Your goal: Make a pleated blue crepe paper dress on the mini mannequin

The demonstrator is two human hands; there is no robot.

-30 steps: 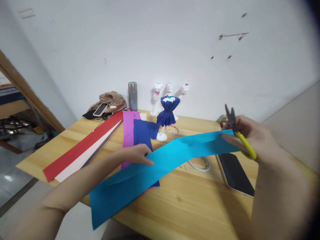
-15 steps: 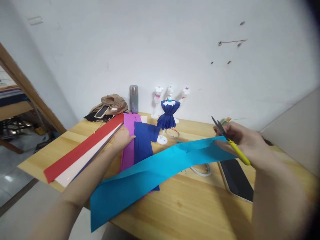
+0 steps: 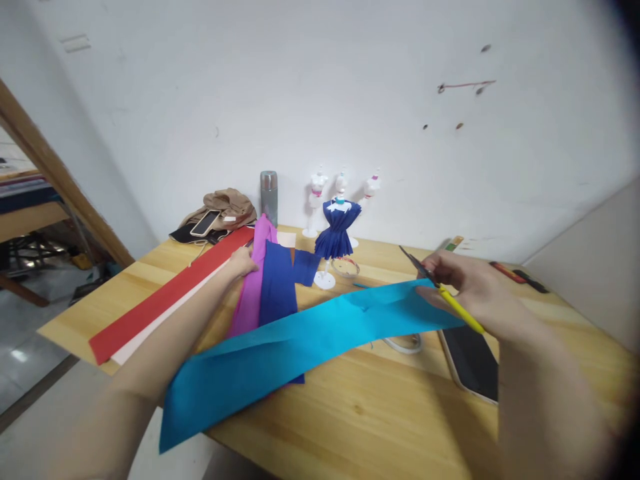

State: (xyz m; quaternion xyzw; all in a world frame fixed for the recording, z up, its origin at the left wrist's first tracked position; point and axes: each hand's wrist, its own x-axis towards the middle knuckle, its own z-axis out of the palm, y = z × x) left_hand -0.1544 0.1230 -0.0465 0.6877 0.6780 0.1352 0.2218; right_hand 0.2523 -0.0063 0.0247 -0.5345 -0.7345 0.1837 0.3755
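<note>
My right hand is closed on yellow-handled scissors, their dark blades pointing up and left. The same hand pinches one end of a long turquoise fabric strip, which stretches across to the lower left above the table. My left hand grips the edge of a magenta fabric strip, bunching its far end upward. Against the magenta lies a navy fabric piece, partly covered by the turquoise strip. A small mannequin in a pleated navy dress stands beyond the fabrics.
Left of my arm lie red and pale pink strips. A thermos and brown cloth sit near the wall. Two bare white mannequins stand behind the dressed one. A phone and tape roll lie right on the wooden table.
My left hand has moved slightly left, and the magenta strip is now bunched and lifted at its far end. My right hand, with scissors and turquoise strip, has shifted a little left.
</note>
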